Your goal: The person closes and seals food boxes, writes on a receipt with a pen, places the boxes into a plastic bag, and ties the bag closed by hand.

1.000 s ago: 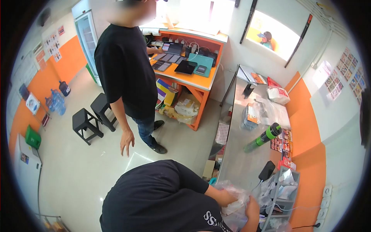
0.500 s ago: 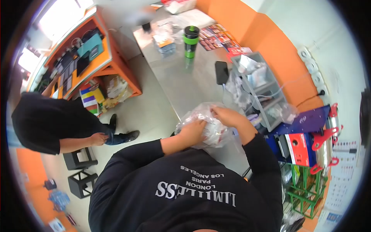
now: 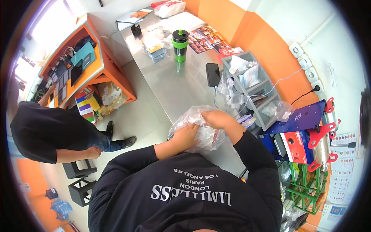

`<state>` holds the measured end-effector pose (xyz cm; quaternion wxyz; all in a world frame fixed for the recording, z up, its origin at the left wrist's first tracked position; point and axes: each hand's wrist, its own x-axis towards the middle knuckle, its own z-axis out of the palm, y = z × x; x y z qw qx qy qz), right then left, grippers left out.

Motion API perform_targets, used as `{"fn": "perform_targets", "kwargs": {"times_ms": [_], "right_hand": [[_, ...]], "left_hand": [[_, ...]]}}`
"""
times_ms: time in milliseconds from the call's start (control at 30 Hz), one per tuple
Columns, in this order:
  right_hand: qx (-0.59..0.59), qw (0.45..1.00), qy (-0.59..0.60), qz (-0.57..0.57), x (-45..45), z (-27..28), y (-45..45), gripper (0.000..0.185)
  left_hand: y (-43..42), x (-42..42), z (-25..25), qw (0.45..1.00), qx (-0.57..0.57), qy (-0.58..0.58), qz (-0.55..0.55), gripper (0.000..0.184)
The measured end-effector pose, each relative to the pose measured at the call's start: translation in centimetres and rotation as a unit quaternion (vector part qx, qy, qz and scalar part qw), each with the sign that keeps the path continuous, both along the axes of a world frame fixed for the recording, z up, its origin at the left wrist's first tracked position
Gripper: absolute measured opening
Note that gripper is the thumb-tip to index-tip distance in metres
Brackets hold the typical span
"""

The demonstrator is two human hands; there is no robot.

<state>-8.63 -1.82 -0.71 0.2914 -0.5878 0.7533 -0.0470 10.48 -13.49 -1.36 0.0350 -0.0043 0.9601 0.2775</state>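
A crumpled clear plastic bag [image 3: 211, 138] with some red print rests at the near edge of the steel table, close to my chest. My left hand [image 3: 186, 137] is closed on its left side, fingers pressed into the plastic. At the bag's upper right, my right hand [image 3: 216, 119] pinches the plastic. What lies inside the bag is hard to make out. Beyond it, a black phone [image 3: 213, 75] with a white cable lies on the table, and a black and green bottle [image 3: 180, 46] stands upright farther back.
A grey divided tray [image 3: 266, 89] with plastic bags stands right of the phone. Farther right are a red and blue box [image 3: 295, 146] and a green rack [image 3: 305, 187]. On the left, a co-worker in black [image 3: 58, 129] stands by an orange desk [image 3: 116, 69].
The view has swung down and to the right, bringing both hands and the bag to the middle. Both hands stay on the bag. The co-worker now appears at the far left.
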Motion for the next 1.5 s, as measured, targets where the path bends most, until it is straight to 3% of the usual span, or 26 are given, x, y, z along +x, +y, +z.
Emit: {"fn": "perform_targets", "kwargs": {"times_ms": [233,400,467,600,667,733,800,867,933,967,1033,1067,1100,1133,1167,1200,1233,1300,1333,1400,1467,1500], "right_hand": [[-0.021,0.998,-0.022,-0.048,-2.5,-2.4,0.1,0.026],[0.025,0.99,-0.024,-0.134,-2.7,-0.8,1.1,0.018],[-0.101,0.974,0.001,-0.205,-1.6,-0.7,2.0,0.012],[-0.114,0.987,0.058,-0.096,1.2,-3.1,3.0,0.016],[-0.021,0.983,0.082,-0.161,1.6,-4.2,3.6,0.03],[0.039,0.985,0.073,-0.153,1.6,-3.4,3.9,0.034],[-0.162,0.97,0.133,-0.126,1.8,-6.2,5.8,0.041],[-0.083,0.972,0.079,-0.206,5.8,1.1,5.2,0.045],[-0.025,0.983,0.024,-0.183,8.2,5.4,5.8,0.049],[0.012,0.986,0.034,-0.163,9.0,6.7,6.5,0.051],[0.051,0.985,0.045,-0.159,10.2,9.0,7.5,0.052],[0.093,0.984,0.116,-0.094,10.8,10.3,8.0,0.051],[0.14,0.973,0.18,-0.034,11.6,10.9,8.8,0.051],[0.153,0.972,0.169,-0.06,11.8,11.2,9.9,0.051],[0.086,0.977,0.192,-0.022,11.4,11.5,11.0,0.041],[0.02,0.976,0.215,0.018,11.2,11.8,11.8,0.031],[-0.012,0.974,0.226,0.01,11.2,12.2,12.3,0.022],[-0.078,0.952,0.296,0.004,10.3,13.4,12.4,0.012],[-0.109,0.93,0.35,0.006,9.6,14.2,12.2,0.012],[-0.142,0.937,0.314,-0.064,9.2,18.0,10.5,0.014],[-0.296,0.925,0.219,-0.096,8.6,18.7,8.9,0.026],[-0.289,0.935,0.116,-0.171,9.2,18.8,7.5,0.031]], "left_hand": [[0.6,-0.3,-0.2,0.996,-0.028,-0.08,-0.013,0.052],[0.7,-0.2,0.1,0.997,-0.048,-0.053,-0.012,0.052],[0.7,-0.2,0.2,0.996,-0.052,-0.065,-0.016,0.052],[1.0,-0.4,-1.1,0.996,-0.04,-0.074,-0.006,0.057],[1.1,0.0,-1.5,0.997,-0.054,-0.055,0.013,0.056],[1.2,0.0,-1.3,0.996,-0.055,-0.069,0.003,0.059],[1.1,-0.4,-2.0,0.999,-0.026,-0.038,0.002,0.064],[0.4,0.0,-1.8,0.999,-0.025,0.001,-0.036,0.065],[0.1,1.1,-1.1,0.989,-0.013,0.121,-0.086,0.059],[0.4,1.5,-0.4,0.977,-0.022,0.191,-0.094,0.062],[-1.0,1.7,2.0,0.967,-0.076,0.227,-0.084,0.063],[-1.3,2.0,3.4,0.956,-0.119,0.255,-0.084,0.064],[-1.5,2.4,5.9,0.952,-0.233,0.2,0.01,0.064],[-2.0,2.2,7.9,0.924,-0.341,0.143,0.097,0.064],[-3.7,0.0,2.8,0.862,-0.335,0.319,0.209,0.07],[-5.2,-0.3,3.8,0.866,-0.365,0.243,0.242,0.064],[-7.2,-1.3,4.1,0.939,-0.197,0.114,0.257,0.047],[-10.4,-1.6,6.1,0.977,-0.081,-0.072,0.185,0.031],[-11.1,-1.6,7.7,0.98,-0.083,-0.072,0.168,0.031],[-11.4,-1.3,11.5,0.989,0.05,0.078,0.118,0.025],[-9.9,-1.4,14.6,0.988,0.095,0.095,0.072,0.028],[-8.9,-1.4,15.6,0.983,0.138,0.113,0.036,0.032]]}}
